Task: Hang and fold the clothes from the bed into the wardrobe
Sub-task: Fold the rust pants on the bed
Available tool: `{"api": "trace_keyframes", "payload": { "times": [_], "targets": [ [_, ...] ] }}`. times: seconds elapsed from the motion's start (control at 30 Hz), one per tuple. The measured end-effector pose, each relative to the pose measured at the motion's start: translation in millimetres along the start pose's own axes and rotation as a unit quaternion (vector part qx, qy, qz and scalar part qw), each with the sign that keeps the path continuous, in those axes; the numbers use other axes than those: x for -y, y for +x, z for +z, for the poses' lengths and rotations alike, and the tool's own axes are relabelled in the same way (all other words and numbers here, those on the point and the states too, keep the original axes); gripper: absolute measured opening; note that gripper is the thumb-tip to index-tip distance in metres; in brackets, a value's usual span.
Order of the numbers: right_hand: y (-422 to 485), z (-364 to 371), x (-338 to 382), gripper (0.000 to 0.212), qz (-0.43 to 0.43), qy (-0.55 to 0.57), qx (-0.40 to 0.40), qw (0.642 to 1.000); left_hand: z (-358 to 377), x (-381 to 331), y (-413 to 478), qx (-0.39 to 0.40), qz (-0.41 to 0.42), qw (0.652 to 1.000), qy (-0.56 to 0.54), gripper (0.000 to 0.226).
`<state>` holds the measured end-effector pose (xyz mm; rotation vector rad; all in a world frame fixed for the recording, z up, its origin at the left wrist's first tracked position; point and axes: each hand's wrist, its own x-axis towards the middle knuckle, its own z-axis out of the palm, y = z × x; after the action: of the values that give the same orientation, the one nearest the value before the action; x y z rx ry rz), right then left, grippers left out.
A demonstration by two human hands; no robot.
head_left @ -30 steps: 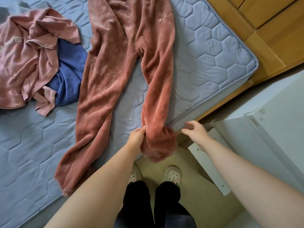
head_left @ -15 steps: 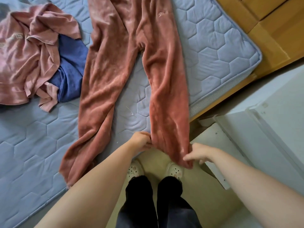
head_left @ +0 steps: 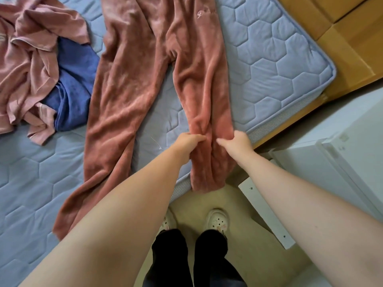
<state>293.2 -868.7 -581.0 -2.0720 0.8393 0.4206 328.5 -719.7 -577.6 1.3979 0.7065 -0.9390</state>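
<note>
Terracotta fleece trousers [head_left: 134, 90] on mattress [head_left: 269, 59], left hand [head_left: 187, 142] and right hand [head_left: 238, 142] outstretched, fingers [head_left: 221, 141] apparently pinching one leg

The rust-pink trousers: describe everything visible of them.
The rust-pink trousers look like plush, velvety fleece, with a small pale embroidered mark high on one leg. They lie spread, legs apart, on the quilted blue mattress. The left hand and right hand both grip one leg, bunching it; its cuff hangs over the mattress edge.
</note>
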Motion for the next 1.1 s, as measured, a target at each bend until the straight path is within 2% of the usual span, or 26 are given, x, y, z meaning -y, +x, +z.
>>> {"api": "trace_keyframes", "payload": {
  "times": [0.07,0.1,0.17,0.2,0.23,0.27,0.33,0.4,0.47,0.53,0.57,0.6,0.67,0.7,0.77,0.8,0.83,0.9,0.93,0.97,1.0,1.03,1.07,1.1],
  "targets": [
    [-2.2,-8.2,-5.3,0.025,-0.033,-0.013,-0.079,0.996,-5.0,-0.1,0.0,-0.041,0.018,0.999,-0.022,0.016],
    [-4.4,-13.0,-10.5,0.028,-0.030,-0.024,-0.065,0.997,-11.8,3.4,1.4,-0.076,0.044,0.996,0.020,0.021],
    [-10.1,-15.8,-29.4,0.045,0.043,-0.069,0.058,0.995,-25.4,17.4,-6.2,-0.109,0.082,0.969,0.205,0.022],
    [-12.7,-15.5,-39.0,0.052,0.076,-0.094,0.088,0.989,-30.3,26.4,-10.6,-0.120,0.095,0.946,0.286,0.024],
    [-16.4,-14.8,-43.1,0.053,0.089,-0.110,0.066,0.988,-34.3,34.8,-14.5,-0.125,0.109,0.926,0.340,0.029],
    [-21.0,-13.5,-43.7,0.049,0.077,-0.123,-0.004,0.989,-37.9,41.4,-19.1,-0.131,0.120,0.914,0.364,0.032],
    [-34.1,-4.2,-36.3,0.042,-0.012,-0.164,-0.133,0.977,-49.4,51.9,-27.7,-0.161,0.140,0.889,0.404,0.033],
    [-49.8,14.2,-27.1,0.043,-0.105,-0.184,-0.162,0.964,-71.1,63.3,-38.0,-0.186,0.181,0.850,0.458,0.032],
    [-67.6,37.5,-17.2,0.043,-0.150,-0.198,-0.124,0.961,-102.0,76.5,-51.8,-0.223,0.259,0.795,0.501,0.029],
    [-83.0,61.6,-8.1,0.039,-0.160,-0.214,-0.053,0.962,-136.6,90.9,-66.9,-0.302,0.323,0.743,0.502,0.026],
    [-89.5,74.1,-4.6,0.036,-0.159,-0.221,-0.010,0.962,-155.1,97.9,-73.5,-0.353,0.330,0.725,0.491,0.027],
    [-95.6,87.4,-1.3,0.034,-0.154,-0.224,0.030,0.962,-172.7,103.7,-80.2,-0.394,0.313,0.721,0.476,0.030],
    [-107.2,112.7,7.0,0.030,-0.134,-0.201,0.094,0.966,-205.8,114.5,-91.6,-0.441,0.231,0.744,0.446,0.034],
    [-113.3,124.7,11.6,0.028,-0.122,-0.179,0.116,0.969,-222.2,121.8,-93.9,-0.446,0.168,0.766,0.431,0.037],
    [-126.2,150.2,20.9,0.025,-0.077,-0.133,0.170,0.973,-252.4,135.2,-95.6,-0.410,0.044,0.837,0.360,0.048],
    [-132.9,165.0,24.1,0.024,-0.052,-0.115,0.206,0.970,-262.0,141.1,-97.0,-0.372,0.000,0.870,0.324,0.050],
    [-142.0,178.6,28.7,0.026,-0.032,-0.088,0.242,0.966,-267.8,146.5,-99.2,-0.336,-0.010,0.891,0.307,0.048],
    [-159.4,208.1,38.8,0.055,0.054,0.017,0.291,0.955,-269.2,153.5,-108.0,-0.283,0.073,0.888,0.355,0.035],
    [-167.0,218.6,43.8,0.077,0.099,0.078,0.284,0.950,-264.5,155.5,-113.3,-0.248,0.134,0.876,0.390,0.030],
    [-171.0,227.9,47.2,0.084,0.119,0.138,0.262,0.948,-260.7,157.0,-118.2,-0.204,0.184,0.869,0.411,0.026],
    [-172.9,231.2,49.9,0.073,0.130,0.183,0.225,0.948,-258.2,157.8,-123.8,-0.170,0.200,0.875,0.407,0.021],
    [-170.5,231.5,50.9,0.053,0.150,0.211,0.184,0.948,-257.8,158.1,-127.0,-0.143,0.204,0.892,0.377,0.019],
    [-164.2,227.5,47.8,0.036,0.186,0.227,0.155,0.943,-259.5,158.5,-128.1,-0.139,0.183,0.913,0.338,0.027],
    [-157.3,223.5,42.6,0.031,0.229,0.255,0.142,0.929,-263.1,159.8,-126.8,-0.149,0.163,0.929,0.298,0.034]
  ]
}}
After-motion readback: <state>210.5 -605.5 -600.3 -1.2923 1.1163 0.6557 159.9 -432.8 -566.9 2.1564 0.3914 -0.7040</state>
